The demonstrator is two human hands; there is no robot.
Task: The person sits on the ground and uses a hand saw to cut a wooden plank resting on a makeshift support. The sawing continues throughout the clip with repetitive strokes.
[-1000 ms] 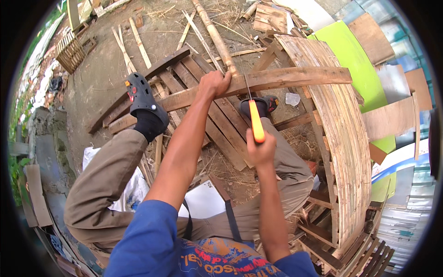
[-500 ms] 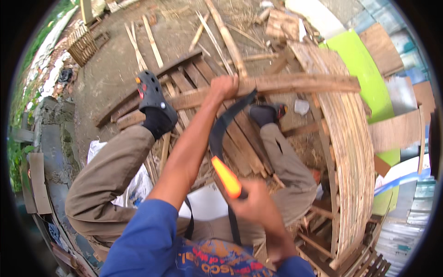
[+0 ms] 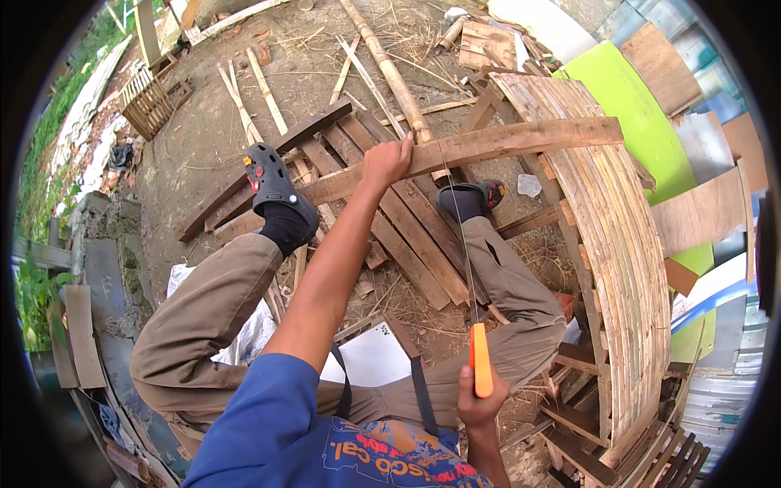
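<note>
A long wooden beam lies across in front of me. My left hand is closed around it near its middle. My right hand grips the orange handle of a pruning saw. The thin saw blade appears edge-on, running up from the handle to the beam just right of my left hand. It meets the beam, but how deep any cut goes I cannot make out. My left foot in a dark clog rests on the beam's left part.
Beneath the beam lies a slatted wood pallet. A bamboo-slat panel stands at the right, with a green sheet behind it. Bamboo poles lie on the dirt ahead. A block wall runs along the left.
The saw has turned from its curved side showing to edge-on, its blade now at the beam. My right hand has moved right and down with it; my left still holds the beam.
</note>
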